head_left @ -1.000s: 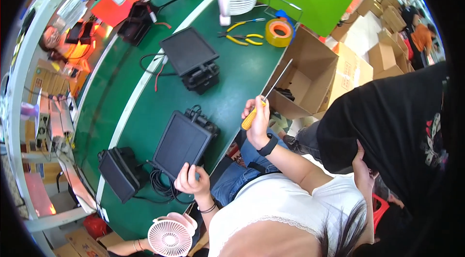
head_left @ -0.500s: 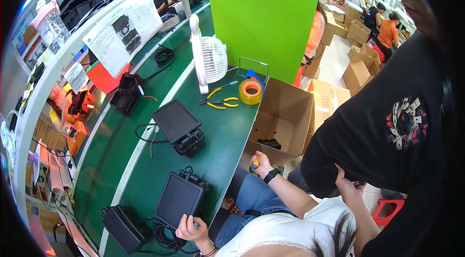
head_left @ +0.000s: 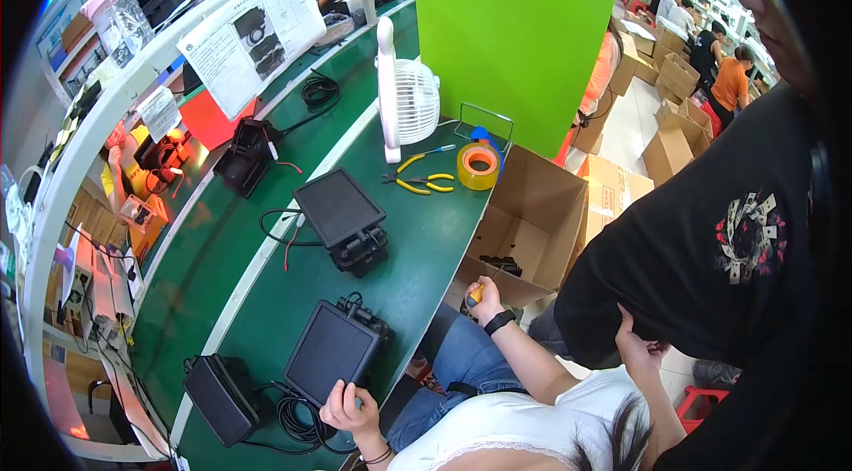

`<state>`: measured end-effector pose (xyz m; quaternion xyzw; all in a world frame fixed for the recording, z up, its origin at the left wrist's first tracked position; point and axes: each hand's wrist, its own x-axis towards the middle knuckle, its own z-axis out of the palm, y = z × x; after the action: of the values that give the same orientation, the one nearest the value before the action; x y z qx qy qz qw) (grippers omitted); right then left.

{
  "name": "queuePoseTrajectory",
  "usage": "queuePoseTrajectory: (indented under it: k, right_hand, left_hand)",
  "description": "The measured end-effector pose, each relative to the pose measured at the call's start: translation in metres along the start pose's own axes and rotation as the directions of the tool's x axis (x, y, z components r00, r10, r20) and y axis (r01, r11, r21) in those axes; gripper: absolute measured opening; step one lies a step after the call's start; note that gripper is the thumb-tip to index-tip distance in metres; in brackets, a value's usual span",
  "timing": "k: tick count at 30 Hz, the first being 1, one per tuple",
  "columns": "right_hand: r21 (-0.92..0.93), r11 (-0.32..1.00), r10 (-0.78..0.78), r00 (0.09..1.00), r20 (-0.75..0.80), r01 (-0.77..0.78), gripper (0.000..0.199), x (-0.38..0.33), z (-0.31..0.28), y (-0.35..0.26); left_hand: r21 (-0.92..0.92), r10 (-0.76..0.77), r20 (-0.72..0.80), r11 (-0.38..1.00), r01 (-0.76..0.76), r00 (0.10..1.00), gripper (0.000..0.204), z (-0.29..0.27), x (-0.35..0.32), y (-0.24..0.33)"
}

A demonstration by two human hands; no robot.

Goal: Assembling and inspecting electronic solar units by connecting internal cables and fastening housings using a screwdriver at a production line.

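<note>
My left hand [head_left: 350,410] is closed at the near corner of a black box with a flat dark panel [head_left: 332,352]. A small bluish bit shows between its fingers, too small to name. Out past the table edge, my right hand [head_left: 484,300] is wrapped around a tool with a yellow handle [head_left: 475,296], whose working end is hidden. A second black box, its panel tilted up [head_left: 341,207], stands farther along the green table. Another black box [head_left: 220,400] lies at the near left, beside a coil of black cable [head_left: 300,422].
Yellow-handled pliers [head_left: 424,183], a roll of tape [head_left: 477,166] and a white fan [head_left: 410,102] stand farther back. An open carton [head_left: 530,222] sits beyond the table's right edge. A person in a black shirt [head_left: 701,240] stands close on the right.
The whole view has shifted slightly, moving the table things right in the picture. A bluish bit now shows at my left fingers. My right hand keeps its grip on the yellow-handled tool.
</note>
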<state>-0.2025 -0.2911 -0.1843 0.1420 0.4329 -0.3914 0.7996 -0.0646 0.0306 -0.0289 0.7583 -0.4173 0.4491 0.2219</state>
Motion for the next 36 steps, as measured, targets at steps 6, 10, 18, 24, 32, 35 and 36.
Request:
queuePoseTrajectory:
  k: [6,10,18,24,32,35,36]
  right_hand:
    - [-0.036,0.992,-0.117,0.992,0.048,0.119,0.017,-0.011,0.01,-0.008]
    - [-0.064,0.959,-0.267,0.958,0.105,0.275,0.016,-0.037,0.028,-0.002]
    - [0.009,0.914,-0.402,0.9,0.167,0.406,0.018,-0.075,0.052,0.006]
    - [0.112,0.953,-0.299,0.926,0.232,0.28,0.019,-0.085,0.058,0.008]
    - [0.186,0.936,-0.339,0.903,0.263,0.298,0.02,-0.086,0.072,0.022]
    - [0.307,0.918,-0.332,0.909,0.25,0.251,0.02,-0.063,0.077,0.03]
    - [0.283,0.916,-0.347,0.913,0.212,0.283,0.02,-0.057,0.072,0.032]
  left_hand:
    - [0.003,-0.005,0.005,1.0,0.005,1.0,0.03,0.0,0.001,0.001]
    - [0.001,0.002,0.003,1.0,-0.002,1.0,0.03,-0.002,-0.001,0.001]
    - [0.008,-0.019,-0.025,1.0,0.019,1.0,0.026,-0.003,0.002,0.003]
    - [0.036,-0.007,-0.02,0.999,0.007,1.0,0.031,0.0,0.007,0.003]
    - [-0.001,-0.008,-0.015,1.0,0.008,1.0,0.03,0.001,0.007,0.004]
    - [-0.002,-0.011,-0.008,1.0,0.011,1.0,0.03,0.001,0.009,0.007]
    - [0.018,-0.01,0.017,1.0,0.01,1.0,0.036,-0.001,0.01,0.008]
